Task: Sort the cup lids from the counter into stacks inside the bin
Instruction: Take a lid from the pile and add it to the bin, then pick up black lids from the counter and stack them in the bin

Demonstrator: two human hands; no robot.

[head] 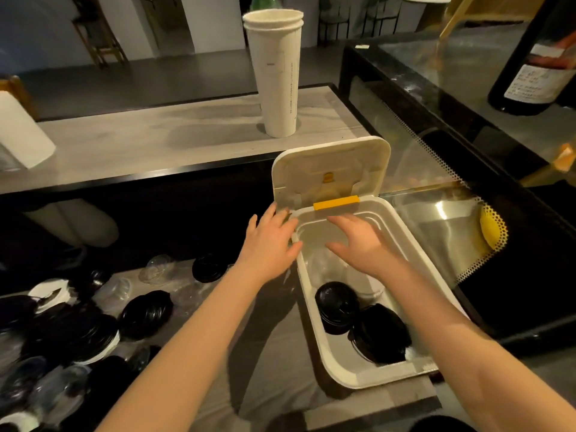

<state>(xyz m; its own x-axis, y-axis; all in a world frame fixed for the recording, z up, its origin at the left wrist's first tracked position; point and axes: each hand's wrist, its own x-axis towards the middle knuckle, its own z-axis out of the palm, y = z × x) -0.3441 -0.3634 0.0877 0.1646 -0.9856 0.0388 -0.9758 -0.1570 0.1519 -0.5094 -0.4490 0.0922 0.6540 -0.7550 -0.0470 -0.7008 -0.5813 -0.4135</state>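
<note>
A white bin [308, 310] stands open on the counter, its hinged cover [330, 165] tipped up at the back with a yellow latch. Inside lie two stacks of black lids [338, 302] [378, 333] and some clear lids [330, 266] toward the far end. My left hand [269, 241] is open, fingers spread, at the bin's far left rim. My right hand [363, 241] hovers open over the bin's far end, holding nothing. On the counter to the left lie many loose lids: black ones [145, 313], clear ones [156, 268] and a white one [50, 293].
A tall stack of white paper cups [277, 73] stands on the raised ledge behind. A paper roll [21, 132] lies at the far left. A glass display case [436, 182] flanks the bin on the right, with a dark bottle [536, 63] on top.
</note>
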